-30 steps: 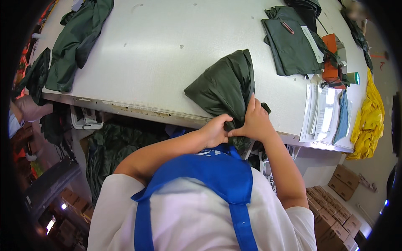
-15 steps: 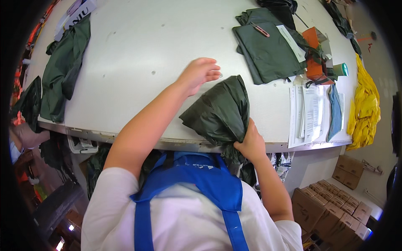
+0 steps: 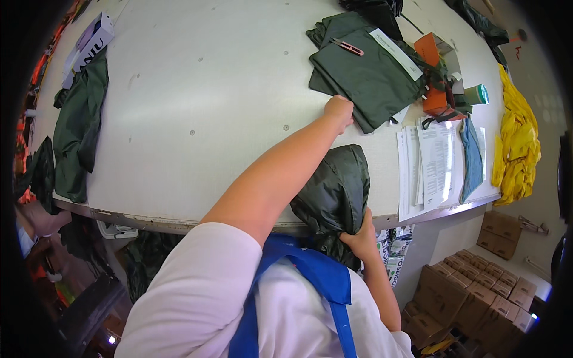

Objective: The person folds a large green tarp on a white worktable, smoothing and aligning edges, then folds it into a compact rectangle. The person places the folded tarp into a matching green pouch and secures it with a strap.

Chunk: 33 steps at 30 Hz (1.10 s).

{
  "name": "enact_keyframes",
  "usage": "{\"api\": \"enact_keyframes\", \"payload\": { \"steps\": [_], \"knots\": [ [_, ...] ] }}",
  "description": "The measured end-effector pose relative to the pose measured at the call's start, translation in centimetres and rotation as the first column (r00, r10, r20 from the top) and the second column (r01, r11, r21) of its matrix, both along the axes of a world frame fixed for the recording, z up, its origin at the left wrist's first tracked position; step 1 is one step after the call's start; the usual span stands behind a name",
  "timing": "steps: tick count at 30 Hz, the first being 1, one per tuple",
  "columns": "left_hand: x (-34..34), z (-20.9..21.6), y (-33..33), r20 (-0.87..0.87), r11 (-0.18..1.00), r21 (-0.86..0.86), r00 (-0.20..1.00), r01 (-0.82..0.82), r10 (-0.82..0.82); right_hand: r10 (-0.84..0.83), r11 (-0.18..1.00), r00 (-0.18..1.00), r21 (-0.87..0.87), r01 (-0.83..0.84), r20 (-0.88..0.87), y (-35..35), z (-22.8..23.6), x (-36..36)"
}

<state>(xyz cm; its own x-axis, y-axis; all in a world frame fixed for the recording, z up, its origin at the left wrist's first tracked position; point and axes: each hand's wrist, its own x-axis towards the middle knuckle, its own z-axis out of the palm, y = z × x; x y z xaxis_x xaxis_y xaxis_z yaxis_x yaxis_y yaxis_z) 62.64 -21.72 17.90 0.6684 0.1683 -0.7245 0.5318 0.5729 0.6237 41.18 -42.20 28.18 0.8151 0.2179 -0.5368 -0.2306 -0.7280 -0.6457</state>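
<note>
My left hand [image 3: 339, 114] reaches across the table to the near left edge of a stack of folded dark green fabric [image 3: 370, 77]. Its fingers are curled in at that edge and appear to grip it; the fingertips are partly hidden. Close to my body, my right hand [image 3: 360, 240] is closed round the gathered lower end of a shiny dark green fabric bundle [image 3: 337, 185]. The bundle puffs out over the table's front edge, partly behind my left forearm. A small pink-handled cutter [image 3: 348, 47] and a white paper strip [image 3: 396, 55] lie on the folded stack.
Right of the stack are an orange box [image 3: 434, 101], a green-lidded container [image 3: 477, 94], printed sheets [image 3: 439, 161] and a blue cloth strip [image 3: 472, 158]. Yellow fabric [image 3: 516, 143] hangs off the right end. More green fabric [image 3: 80, 128] lies at left. Cartons [image 3: 439, 298] stand below right.
My left hand has moved right and away from me, from above the bare table to the folded fabric stack. My right hand still grips the bundle, which has turned and looks rounder.
</note>
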Motion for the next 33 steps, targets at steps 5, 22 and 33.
{"api": "enact_keyframes", "payload": {
  "steps": [5,22,33],
  "knots": [
    [0.2,0.1,-1.0,0.168,0.982,0.191,0.985,0.008,-0.041,0.014,0.999,1.000,0.049,-0.014,0.002,0.4,-0.6,0.2],
    [-22.9,7.3,23.9,-0.254,-0.099,0.967,0.825,0.236,-0.504,0.125,0.982,0.989,0.135,-0.134,0.079,0.0,5.6,1.9],
    [-35.6,9.0,18.1,0.357,0.962,-0.120,0.915,0.246,-0.189,0.751,0.658,0.651,0.055,-0.751,-0.106,11.3,7.6,-1.1]
  ]
}}
